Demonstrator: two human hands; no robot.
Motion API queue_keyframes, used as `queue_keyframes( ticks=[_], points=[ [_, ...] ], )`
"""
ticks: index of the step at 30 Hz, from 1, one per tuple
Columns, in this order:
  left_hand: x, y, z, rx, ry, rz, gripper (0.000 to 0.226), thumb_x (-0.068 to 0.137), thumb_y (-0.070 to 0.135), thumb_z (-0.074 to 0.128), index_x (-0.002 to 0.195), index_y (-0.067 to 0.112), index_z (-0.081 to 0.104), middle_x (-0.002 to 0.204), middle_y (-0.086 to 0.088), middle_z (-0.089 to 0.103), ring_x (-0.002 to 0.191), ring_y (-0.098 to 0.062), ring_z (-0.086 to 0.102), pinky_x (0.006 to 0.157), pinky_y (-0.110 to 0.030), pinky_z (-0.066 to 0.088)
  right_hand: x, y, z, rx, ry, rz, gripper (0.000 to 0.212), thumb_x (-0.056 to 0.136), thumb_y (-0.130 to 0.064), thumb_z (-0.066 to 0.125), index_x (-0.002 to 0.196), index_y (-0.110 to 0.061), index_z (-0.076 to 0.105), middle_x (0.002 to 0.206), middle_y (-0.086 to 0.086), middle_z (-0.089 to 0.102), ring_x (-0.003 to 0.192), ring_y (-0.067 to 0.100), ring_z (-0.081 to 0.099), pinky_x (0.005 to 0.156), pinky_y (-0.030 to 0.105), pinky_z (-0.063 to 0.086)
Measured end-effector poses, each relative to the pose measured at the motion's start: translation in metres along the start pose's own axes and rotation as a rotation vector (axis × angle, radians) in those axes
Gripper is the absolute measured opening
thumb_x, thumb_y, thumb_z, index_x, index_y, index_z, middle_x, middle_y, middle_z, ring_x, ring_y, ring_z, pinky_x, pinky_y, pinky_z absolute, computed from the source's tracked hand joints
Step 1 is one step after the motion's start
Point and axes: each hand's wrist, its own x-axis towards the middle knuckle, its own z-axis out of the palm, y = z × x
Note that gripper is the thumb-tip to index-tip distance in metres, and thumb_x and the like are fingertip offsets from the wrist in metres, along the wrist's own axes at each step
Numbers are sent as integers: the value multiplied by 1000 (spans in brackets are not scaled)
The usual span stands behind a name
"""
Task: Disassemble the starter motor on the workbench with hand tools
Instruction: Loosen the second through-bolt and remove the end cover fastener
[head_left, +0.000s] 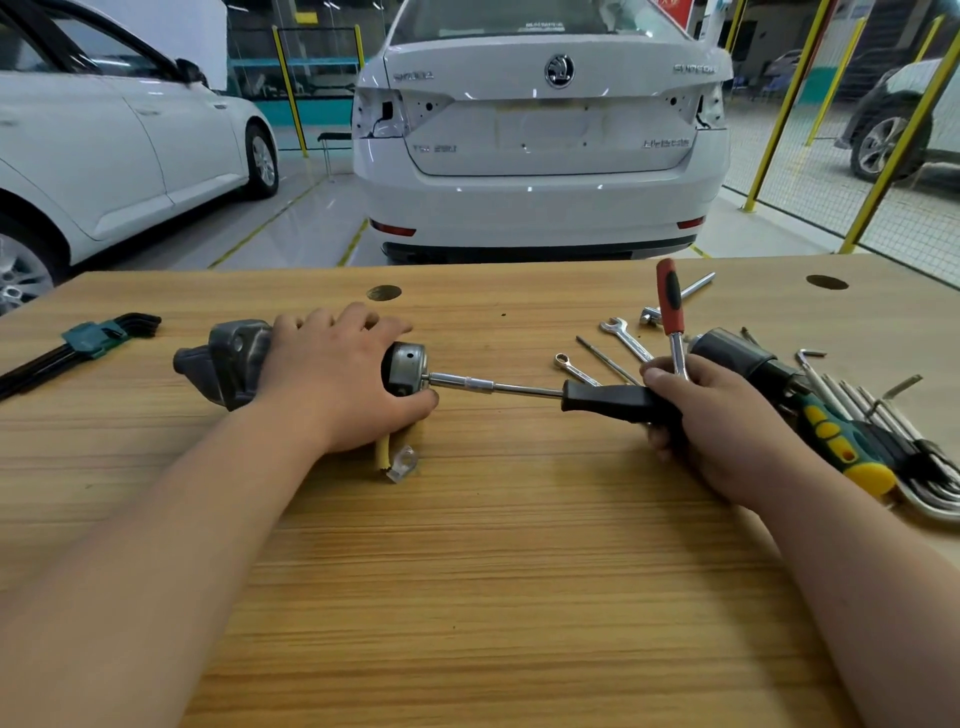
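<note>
The starter motor (234, 364) lies on its side on the wooden workbench (467, 571), its grey nose housing at the left and its round end cap (408, 366) facing right. My left hand (337, 379) grips the motor body from above. A yellow cable with a metal lug (397, 460) sticks out beneath that hand. My right hand (722, 415) holds the black handle of a nut driver (608, 400), whose chrome shaft and socket sit against the end cap. The same hand also holds the metal shank of a red-handled ratchet (670, 306), which points up.
A hex key set in a green holder (83, 345) lies at the far left. To the right are combination wrenches (623, 340), a black cylindrical part (737, 353), a green-and-yellow screwdriver (841, 447), loose hex keys (893, 426) and an extension bar (680, 296). White cars stand beyond the bench.
</note>
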Motion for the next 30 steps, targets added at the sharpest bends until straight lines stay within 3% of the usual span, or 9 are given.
queue_keyframes(
  ticks=[6, 10, 13, 18, 22, 25, 27, 30],
  points=[
    [-2, 1, 2, -7, 47, 9, 90, 60, 89, 15, 136, 46, 35, 136, 11, 48, 120, -21, 45, 94, -44, 29, 2, -2, 1, 419, -98, 107, 26, 94, 3, 53, 110, -15, 64, 101, 16, 57, 74, 27, 54, 60, 34, 49],
    [-3, 2, 0, -11, 52, 2, 89, 58, 89, 15, 132, 46, 40, 131, 12, 51, 118, -19, 46, 94, -43, 29, 9, -2, 4, 527, -57, 113, 40, 90, 13, 48, 106, -18, 67, 118, 13, 56, 104, 29, 59, 80, 36, 53],
    [-3, 0, 0, -21, 61, -2, 94, 56, 94, 11, 131, 46, 42, 130, 11, 52, 118, -20, 46, 94, -43, 30, 13, 1, 4, 700, -36, 143, 40, 88, 17, 42, 105, -11, 66, 117, 18, 54, 113, 32, 59, 89, 43, 56],
    [-5, 0, -1, -32, 32, 2, 103, 54, 99, -2, 133, 47, 40, 135, 10, 49, 120, -20, 44, 95, -44, 30, 12, 4, 6, 790, -2, 171, 23, 92, 3, 46, 103, -6, 64, 114, 20, 61, 104, 29, 68, 76, 43, 62],
    [-4, 1, -3, -45, 20, -9, 98, 60, 95, -4, 134, 48, 39, 135, 10, 49, 121, -20, 43, 97, -45, 29, 7, -4, 4, 391, -16, 87, 13, 99, -18, 54, 109, -20, 62, 101, 12, 75, 81, 27, 76, 58, 36, 59],
    [-2, -1, -5, -34, -35, 1, 101, 56, 94, -6, 137, 48, 34, 137, 9, 45, 124, -21, 40, 98, -46, 28, 5, -3, 4, 138, 9, 15, 11, 102, -31, 51, 109, -25, 58, 85, 1, 77, 55, 23, 69, 48, 32, 55],
    [-2, -2, -5, -37, -72, 12, 100, 55, 94, -3, 139, 50, 29, 140, 10, 42, 126, -21, 37, 99, -47, 26, 5, -1, 5, 99, 39, -17, 9, 102, -27, 52, 107, -22, 59, 80, 0, 76, 47, 20, 61, 45, 30, 52],
    [1, -3, -7, -77, -132, 40, 83, 64, 91, 16, 139, 57, 23, 143, 11, 34, 128, -22, 31, 100, -49, 24, 4, 0, 4, 224, -13, -7, 12, 98, -15, 58, 109, -18, 61, 93, 11, 73, 50, 17, 57, 49, 30, 50]
  ],
)
